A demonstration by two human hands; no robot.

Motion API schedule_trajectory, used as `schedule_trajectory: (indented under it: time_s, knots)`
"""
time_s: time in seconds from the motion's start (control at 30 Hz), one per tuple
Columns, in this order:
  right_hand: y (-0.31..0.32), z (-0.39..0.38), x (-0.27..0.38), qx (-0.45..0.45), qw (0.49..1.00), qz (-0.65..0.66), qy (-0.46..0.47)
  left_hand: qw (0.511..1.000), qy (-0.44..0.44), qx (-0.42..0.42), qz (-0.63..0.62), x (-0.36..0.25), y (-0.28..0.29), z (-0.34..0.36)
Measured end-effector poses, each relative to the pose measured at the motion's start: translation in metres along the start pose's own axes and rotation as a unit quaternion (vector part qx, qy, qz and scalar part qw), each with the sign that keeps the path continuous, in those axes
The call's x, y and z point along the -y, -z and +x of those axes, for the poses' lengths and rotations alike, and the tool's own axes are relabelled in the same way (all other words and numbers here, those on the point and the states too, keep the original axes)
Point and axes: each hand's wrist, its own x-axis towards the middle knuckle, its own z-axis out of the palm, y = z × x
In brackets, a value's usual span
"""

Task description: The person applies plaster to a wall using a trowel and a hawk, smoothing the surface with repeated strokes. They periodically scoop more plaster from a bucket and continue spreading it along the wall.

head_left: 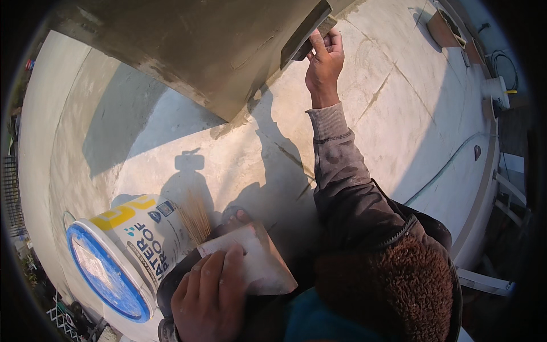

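Note:
My right hand point(326, 65) is closed round the handle of a plastering trowel point(305, 34). The trowel's flat blade lies along the edge of a grey, freshly plastered surface point(171, 51) at the top of the view. Low in the view, my left hand point(211, 290) grips a pale rectangular slab point(259, 259) with a whitish, dusty face; its exact kind I cannot make out. The slab is close to my body, and its far side is hidden.
At the lower left stands a white bucket point(137, 239) with a blue lid point(105, 271), beside straw-coloured bristles point(194, 214). A pale floor point(376, 114) with grout-like lines spreads below. On the right are a planter point(445, 29), a thin hose point(444, 162) and a white pail point(494, 91).

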Motion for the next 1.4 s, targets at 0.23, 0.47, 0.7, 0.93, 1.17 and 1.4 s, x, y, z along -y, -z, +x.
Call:
schedule_trajectory:
  time_s: [0.23,0.47,0.7,0.93,1.17,1.4]
  knots:
    - [-0.008,0.005,-0.027,0.090,0.992,-0.060,0.068,1.000,0.018,0.012,-0.001,-0.001,0.000,-0.007]
    - [-0.052,-0.098,-0.015,0.108,0.989,-0.096,0.012,1.000,0.003,0.018,-0.018,0.003,0.000,-0.001]
    - [-0.084,-0.165,0.005,0.156,0.975,0.043,-0.150,1.000,-0.012,0.008,0.001,0.002,0.000,0.007]
    - [-0.032,-0.042,0.056,0.149,0.964,-0.095,0.200,1.000,0.001,-0.008,0.001,0.000,-0.001,0.002]
    - [-0.031,0.010,0.031,0.208,0.721,-0.378,0.542,1.000,0.017,0.007,-0.006,0.001,0.001,-0.005]
    - [-0.023,-0.010,0.005,0.305,0.737,-0.416,0.436,1.000,0.022,0.003,-0.003,0.003,-0.002,-0.004]
